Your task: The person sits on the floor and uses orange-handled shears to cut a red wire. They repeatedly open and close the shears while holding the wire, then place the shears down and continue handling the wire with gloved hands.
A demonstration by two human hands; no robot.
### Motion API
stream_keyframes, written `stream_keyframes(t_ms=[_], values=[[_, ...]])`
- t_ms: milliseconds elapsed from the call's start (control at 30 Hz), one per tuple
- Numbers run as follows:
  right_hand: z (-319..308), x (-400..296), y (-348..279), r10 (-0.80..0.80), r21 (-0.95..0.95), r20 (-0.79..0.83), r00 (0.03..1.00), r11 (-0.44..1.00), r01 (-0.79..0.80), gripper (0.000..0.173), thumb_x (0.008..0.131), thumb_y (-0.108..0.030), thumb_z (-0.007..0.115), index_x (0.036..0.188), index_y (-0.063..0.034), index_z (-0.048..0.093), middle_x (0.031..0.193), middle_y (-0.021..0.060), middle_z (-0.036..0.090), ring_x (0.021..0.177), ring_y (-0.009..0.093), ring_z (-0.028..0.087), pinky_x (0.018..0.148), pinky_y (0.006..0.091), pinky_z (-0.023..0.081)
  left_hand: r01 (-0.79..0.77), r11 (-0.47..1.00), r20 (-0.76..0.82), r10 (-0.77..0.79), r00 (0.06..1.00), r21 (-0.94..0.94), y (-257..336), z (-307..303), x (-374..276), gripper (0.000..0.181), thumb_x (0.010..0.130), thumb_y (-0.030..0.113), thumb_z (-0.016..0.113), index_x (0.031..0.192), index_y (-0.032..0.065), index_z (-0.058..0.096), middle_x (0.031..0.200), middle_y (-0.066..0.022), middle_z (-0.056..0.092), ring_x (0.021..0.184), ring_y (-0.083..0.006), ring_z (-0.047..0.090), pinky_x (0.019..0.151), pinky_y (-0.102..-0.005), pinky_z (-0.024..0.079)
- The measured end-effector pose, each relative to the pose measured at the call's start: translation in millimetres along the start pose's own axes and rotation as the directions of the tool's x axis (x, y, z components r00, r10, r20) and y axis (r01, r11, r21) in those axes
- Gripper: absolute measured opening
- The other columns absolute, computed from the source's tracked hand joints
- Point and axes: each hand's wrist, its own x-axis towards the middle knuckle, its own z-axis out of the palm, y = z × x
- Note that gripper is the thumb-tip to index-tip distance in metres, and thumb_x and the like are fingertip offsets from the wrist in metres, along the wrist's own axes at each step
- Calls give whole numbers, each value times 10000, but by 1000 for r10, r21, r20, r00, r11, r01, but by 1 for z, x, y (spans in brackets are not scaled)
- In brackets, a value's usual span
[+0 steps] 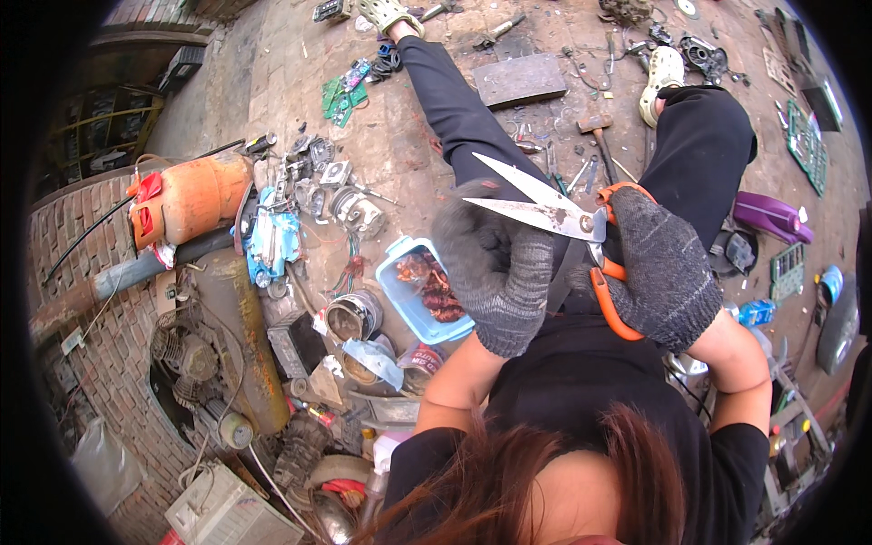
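Observation:
My right hand (657,272), in a dark grey knit glove, grips a pair of scissors (569,216) by the orange handles. The blades are spread apart, point left and show brownish stains. My left hand (501,262), gloved the same way, is curled beside the lower blade and blurred by motion. Whether anything sits in its fingers is hidden. Just left of that hand, a light blue plastic basket (392,300) holds reddish copper-coloured wire (441,293) and a clear plastic piece.
A hammer (596,129) and a metal block (521,80) lie ahead between my legs. Leftward are green circuit boards (340,102), an orange gas cylinder (204,197), open cans (354,317) and metal parts. A purple plastic container (770,216) lies at right.

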Motion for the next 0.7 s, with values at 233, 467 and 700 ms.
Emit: stream_keyframes(t_ms=[233, 467, 700], values=[[-2, -5, 8, -27, 37, 8, 1000, 999, 26, 541, 674, -125, 642, 1140, 57, 436, 998, 246, 525, 915, 409, 522, 807, 398, 423, 58, 998, 146, -56, 988, -15, 4, -10, 8, 486, 833, 78, 585, 1247, -6, 345, 1039, -85, 516, 799, -120, 569, 724, -229, 472], [26, -11, 40, -258, 100, -338, 905, 946, 307, 431, 742, -103, 685, 1098, 45, 494, 951, 171, 583, 864, 288, 600, 748, 340, 476, 219, 974, 47, -222, 974, 49, 4, -9, -1, 190, 878, 150, 531, 997, 3, 541, 696, -12, 516, 526, -31, 410, 439, -188, 308], [14, 16, 11, 58, 841, -151, 987, 533, 98, 250, 763, 38, 630, 957, -42, 495, 957, 77, 567, 883, 143, 555, 773, 263, 465, 68, 971, 155, -106, 982, 229, 12, -8, 2, 117, 840, 51, 562, 943, -2, 576, 863, -57, 617, 744, -86, 534, 679, -221, 435]])
